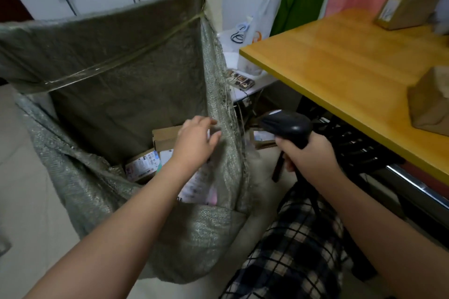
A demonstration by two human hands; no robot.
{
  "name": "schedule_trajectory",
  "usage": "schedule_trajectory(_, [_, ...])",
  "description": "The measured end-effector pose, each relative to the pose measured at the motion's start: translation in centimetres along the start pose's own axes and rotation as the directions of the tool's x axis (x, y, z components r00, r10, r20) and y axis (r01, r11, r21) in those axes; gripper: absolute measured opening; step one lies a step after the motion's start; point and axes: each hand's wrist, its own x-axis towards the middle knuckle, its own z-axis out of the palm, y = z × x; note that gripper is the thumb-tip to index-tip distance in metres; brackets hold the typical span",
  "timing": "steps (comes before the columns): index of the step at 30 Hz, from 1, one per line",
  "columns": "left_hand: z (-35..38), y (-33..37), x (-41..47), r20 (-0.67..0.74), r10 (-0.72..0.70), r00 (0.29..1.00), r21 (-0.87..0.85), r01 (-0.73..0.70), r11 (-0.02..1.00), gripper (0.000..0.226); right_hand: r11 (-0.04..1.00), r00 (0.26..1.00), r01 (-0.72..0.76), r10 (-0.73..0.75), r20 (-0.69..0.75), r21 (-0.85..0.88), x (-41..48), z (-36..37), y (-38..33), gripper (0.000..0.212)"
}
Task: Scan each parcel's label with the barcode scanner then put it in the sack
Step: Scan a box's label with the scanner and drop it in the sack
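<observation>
A large grey-green woven sack (121,94) stands open at the left, with several parcels (142,165) lying at its bottom. My left hand (196,143) hovers inside the sack's mouth near its right wall, fingers relaxed and holding nothing. Just below it lies a white and pink labelled parcel (199,189). My right hand (308,155) grips the handle of the black barcode scanner (286,126), right of the sack and below the table edge. Two brown parcels sit on the yellow table (340,63): one (408,9) at the far right corner, another (432,102) near the right edge.
A black chair (352,148) stands under the table. A green bag (296,5) and a white plastic bag (264,17) lie behind the table on a low white surface. My checked trousers (291,250) fill the lower middle.
</observation>
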Motion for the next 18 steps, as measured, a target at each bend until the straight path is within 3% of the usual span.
schedule_trajectory(6, [0.6,12.7,1.9,-0.021,0.309,0.951,-0.156,-0.309,0.938,0.036,0.992,0.976,0.021,0.007,-0.22,0.123,-2.2,-8.9,-1.0,0.013])
schedule_trajectory(10, [2.3,20.8,2.4,0.03,0.463,0.886,-0.245,-0.442,0.863,0.042,0.979,0.917,0.01,0.072,-0.393,0.204,-4.6,-15.9,-0.7,0.016])
schedule_trajectory(14, [4.3,27.7,3.3,0.091,0.524,0.847,-0.384,-0.455,0.803,0.056,0.958,0.819,-0.018,0.179,-0.545,0.288,-7.3,-21.5,0.8,0.019])
schedule_trajectory(18, [5.9,33.3,5.1,0.208,0.46,0.863,-0.493,-0.314,0.811,0.075,0.925,0.745,-0.024,0.271,-0.61,0.38,-9.1,-24.6,2.1,0.016])
